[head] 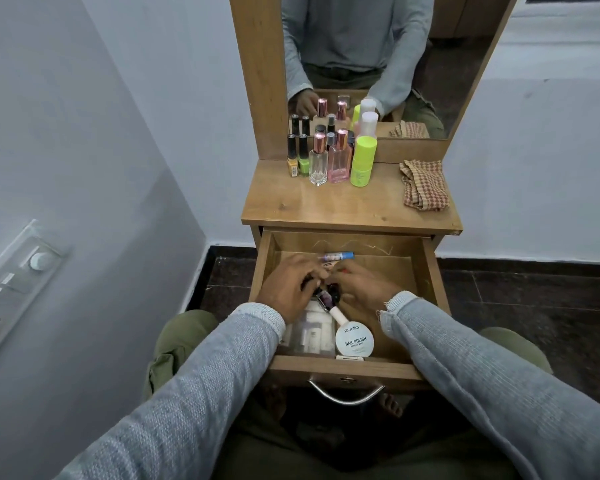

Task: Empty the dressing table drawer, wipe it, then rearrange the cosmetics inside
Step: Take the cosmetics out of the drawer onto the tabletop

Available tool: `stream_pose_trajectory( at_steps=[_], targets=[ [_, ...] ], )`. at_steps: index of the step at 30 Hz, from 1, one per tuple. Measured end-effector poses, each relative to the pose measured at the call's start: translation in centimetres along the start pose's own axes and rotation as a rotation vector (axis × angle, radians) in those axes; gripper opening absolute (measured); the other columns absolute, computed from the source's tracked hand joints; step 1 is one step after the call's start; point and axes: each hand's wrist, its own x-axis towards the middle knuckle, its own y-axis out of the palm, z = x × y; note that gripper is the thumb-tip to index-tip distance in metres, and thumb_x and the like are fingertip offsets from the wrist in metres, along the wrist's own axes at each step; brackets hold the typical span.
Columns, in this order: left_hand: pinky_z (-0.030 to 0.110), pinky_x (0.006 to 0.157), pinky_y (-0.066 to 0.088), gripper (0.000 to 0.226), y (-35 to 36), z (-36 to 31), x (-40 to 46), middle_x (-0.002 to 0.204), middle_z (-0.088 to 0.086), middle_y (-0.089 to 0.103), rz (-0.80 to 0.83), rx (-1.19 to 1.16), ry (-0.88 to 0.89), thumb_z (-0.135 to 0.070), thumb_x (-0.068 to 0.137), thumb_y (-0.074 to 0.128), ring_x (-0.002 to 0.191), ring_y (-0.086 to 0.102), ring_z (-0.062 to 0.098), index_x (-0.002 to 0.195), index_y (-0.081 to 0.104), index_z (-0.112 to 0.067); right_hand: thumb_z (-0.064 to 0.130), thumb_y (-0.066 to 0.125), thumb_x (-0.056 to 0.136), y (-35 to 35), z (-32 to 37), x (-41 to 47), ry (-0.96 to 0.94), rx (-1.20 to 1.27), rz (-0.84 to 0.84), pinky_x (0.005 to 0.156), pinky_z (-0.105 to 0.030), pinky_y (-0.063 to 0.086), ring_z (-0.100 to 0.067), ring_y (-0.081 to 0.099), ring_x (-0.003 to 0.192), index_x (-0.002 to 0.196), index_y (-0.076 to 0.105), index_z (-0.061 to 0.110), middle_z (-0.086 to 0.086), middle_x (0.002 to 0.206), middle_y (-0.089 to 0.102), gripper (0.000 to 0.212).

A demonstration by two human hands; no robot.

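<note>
The wooden drawer (426, 271) of the dressing table is pulled open. Both my hands are inside it, close together. My left hand (288, 289) curls over small dark cosmetic items (321, 294), and my right hand (361, 284) grips a small dark bottle (332, 289) beside them. A blue-capped tube (336, 256) lies at the drawer's back. A round white nail polish remover tub (354, 341) and clear packets (309, 336) lie at the front. What lies under my palms is hidden.
On the tabletop (291, 206) stand nail polish bottles (298, 155), two perfume bottles (329, 159) and a neon green container (362, 161). A checked cloth (425, 185) lies at the right. A mirror (361, 46) rises behind. A wall with a socket panel (11, 289) is on the left.
</note>
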Motion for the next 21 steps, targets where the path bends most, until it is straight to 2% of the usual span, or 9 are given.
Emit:
stream_pose_trajectory(
  at_steps=[2, 5, 7, 10, 12, 14, 16, 18, 21],
  targets=[
    [0.039, 0.093, 0.050, 0.013, 0.3, -0.1, -0.1, 0.113, -0.006, 0.061, 0.065, 0.049, 0.029, -0.014, 0.085, 0.068, 0.102, 0.057, 0.014, 0.092, 0.068, -0.025, 0.010, 0.060, 0.088, 0.4, -0.1, 0.3, -0.011, -0.042, -0.045, 0.097, -0.034, 0.042, -0.026, 0.048, 0.120, 0.131, 0.052, 0.014, -0.007, 0.138, 0.043, 0.044],
    [0.037, 0.096, 0.047, 0.011, 0.5, -0.5, -0.5, 0.120, -0.008, 0.057, 0.157, 0.150, 0.065, -0.018, 0.087, 0.066, 0.110, 0.052, 0.015, 0.094, 0.067, -0.026, 0.017, 0.059, 0.090, 0.3, -0.1, 0.1, 0.017, -0.050, -0.079, 0.100, -0.036, 0.041, -0.025, 0.045, 0.125, 0.135, 0.049, 0.018, -0.005, 0.143, 0.040, 0.046],
    [0.035, 0.096, 0.046, 0.017, 0.6, -0.6, -0.7, 0.121, -0.007, 0.055, 0.178, 0.209, 0.123, -0.015, 0.088, 0.065, 0.113, 0.049, 0.015, 0.101, 0.067, -0.026, 0.019, 0.058, 0.090, 0.1, -0.4, -0.3, 0.019, -0.032, -0.103, 0.101, -0.038, 0.041, -0.025, 0.045, 0.125, 0.133, 0.051, 0.018, -0.005, 0.143, 0.042, 0.043],
    [0.036, 0.092, 0.048, 0.037, 0.9, -0.5, -0.5, 0.123, -0.001, 0.055, 0.223, 0.266, 0.238, -0.003, 0.082, 0.064, 0.115, 0.048, 0.020, 0.114, 0.066, -0.022, 0.017, 0.062, 0.088, -0.3, -1.6, -1.2, 0.019, 0.008, -0.178, 0.096, -0.040, 0.045, -0.024, 0.053, 0.113, 0.118, 0.061, 0.010, -0.008, 0.126, 0.056, 0.031],
    [0.041, 0.090, 0.050, 0.047, 1.3, -0.4, -0.5, 0.127, 0.002, 0.054, 0.311, 0.299, 0.263, 0.004, 0.076, 0.064, 0.119, 0.047, 0.023, 0.117, 0.066, -0.020, 0.016, 0.067, 0.085, -0.3, -2.5, -1.8, 0.041, 0.062, -0.243, 0.089, -0.035, 0.049, -0.024, 0.059, 0.102, 0.112, 0.064, 0.008, -0.009, 0.115, 0.063, 0.028],
    [0.042, 0.093, 0.049, 0.047, 1.5, -0.4, -0.4, 0.130, 0.000, 0.053, 0.369, 0.358, 0.258, 0.000, 0.078, 0.066, 0.122, 0.045, 0.022, 0.119, 0.065, -0.022, 0.013, 0.070, 0.083, -0.4, -2.9, -2.4, 0.058, 0.103, -0.292, 0.079, -0.028, 0.048, -0.026, 0.063, 0.092, 0.106, 0.066, 0.005, -0.011, 0.105, 0.066, 0.025],
    [0.040, 0.096, 0.046, 0.044, 1.5, -0.4, -0.3, 0.131, -0.001, 0.053, 0.385, 0.395, 0.262, -0.006, 0.082, 0.065, 0.123, 0.044, 0.020, 0.122, 0.063, -0.024, 0.011, 0.071, 0.081, -0.4, -3.0, -2.9, 0.066, 0.131, -0.318, 0.073, -0.030, 0.051, -0.028, 0.065, 0.084, 0.100, 0.068, 0.003, -0.012, 0.097, 0.067, 0.021],
    [0.038, 0.099, 0.043, 0.041, 1.5, -0.5, 0.0, 0.132, 0.000, 0.053, 0.395, 0.435, 0.261, -0.010, 0.086, 0.063, 0.125, 0.043, 0.021, 0.125, 0.061, -0.023, 0.013, 0.071, 0.082, -0.4, -2.8, -3.1, 0.086, 0.154, -0.336, 0.074, -0.028, 0.049, -0.026, 0.064, 0.085, 0.101, 0.068, 0.003, -0.011, 0.098, 0.067, 0.021],
    [0.034, 0.100, 0.039, 0.039, 1.5, -0.7, 0.1, 0.133, 0.001, 0.053, 0.368, 0.451, 0.248, -0.011, 0.090, 0.060, 0.126, 0.043, 0.021, 0.127, 0.060, -0.021, 0.014, 0.070, 0.083, -0.3, -2.6, -3.1, 0.104, 0.200, -0.351, 0.070, -0.013, 0.040, -0.019, 0.062, 0.085, 0.102, 0.067, 0.006, -0.007, 0.100, 0.066, 0.021]
  ],
)
